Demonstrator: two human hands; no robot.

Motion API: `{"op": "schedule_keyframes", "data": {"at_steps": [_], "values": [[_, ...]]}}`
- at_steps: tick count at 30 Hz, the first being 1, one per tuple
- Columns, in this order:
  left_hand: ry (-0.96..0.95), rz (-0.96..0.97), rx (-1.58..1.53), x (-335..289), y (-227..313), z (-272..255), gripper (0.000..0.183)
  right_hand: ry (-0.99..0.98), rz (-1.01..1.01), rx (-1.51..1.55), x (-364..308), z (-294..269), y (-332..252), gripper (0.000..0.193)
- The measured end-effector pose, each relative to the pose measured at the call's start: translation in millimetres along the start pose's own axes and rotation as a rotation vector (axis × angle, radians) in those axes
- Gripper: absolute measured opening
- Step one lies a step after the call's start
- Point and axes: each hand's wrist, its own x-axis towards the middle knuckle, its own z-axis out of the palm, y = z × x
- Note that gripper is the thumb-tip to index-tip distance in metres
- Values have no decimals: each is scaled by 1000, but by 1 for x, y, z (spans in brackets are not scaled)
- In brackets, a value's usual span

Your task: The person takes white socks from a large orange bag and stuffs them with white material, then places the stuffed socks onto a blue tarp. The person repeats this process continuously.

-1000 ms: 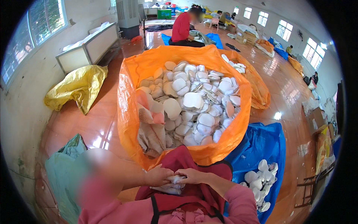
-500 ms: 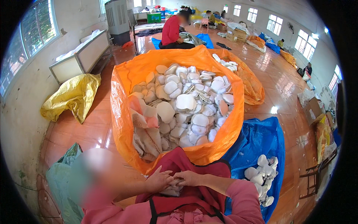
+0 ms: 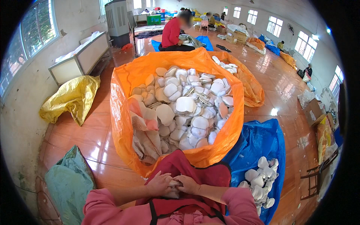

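Over my lap, on the dark red apron (image 3: 210, 178), my left hand (image 3: 159, 184) and my right hand (image 3: 188, 184) meet around a small bunch of whitish pads (image 3: 173, 194). The fingers of both are curled onto it, and they cover much of it. Just beyond my knees stands a wide orange sack (image 3: 122, 123), its mouth spread. Inside lies a heap of rounded white and beige pads (image 3: 186, 104). To my right, more white pads (image 3: 258, 181) lie loose on a blue sheet (image 3: 245, 146).
A green sack (image 3: 71, 183) lies to my left, a yellow one (image 3: 73, 95) beyond it by the wall. Past the orange sack a person in red (image 3: 171, 33) sits low. Cardboard boxes (image 3: 314, 111) and a dark chair-like frame (image 3: 313, 182) stand at the right.
My left hand has closed in around the pads, its fingers more curled. A blurred pale and pink shape at the lower left is gone, so more of the green sack shows.
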Motion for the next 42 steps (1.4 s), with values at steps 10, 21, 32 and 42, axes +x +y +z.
{"op": "schedule_keyframes", "data": {"at_steps": [10,21,32,42], "values": [[-521,88,-248,15,-9,-64,60,-151,37,5,7,-17,-17,36],[-535,328,-118,25,-25,-70,58,-141,-191,65,19,-30,-15,33],[-341,143,89,8,-17,-22,59,113,-121,-44,9,12,5,29],[-481,-84,-87,21,-1,-48,52,-96,62,273,-2,-21,-16,45]]}}
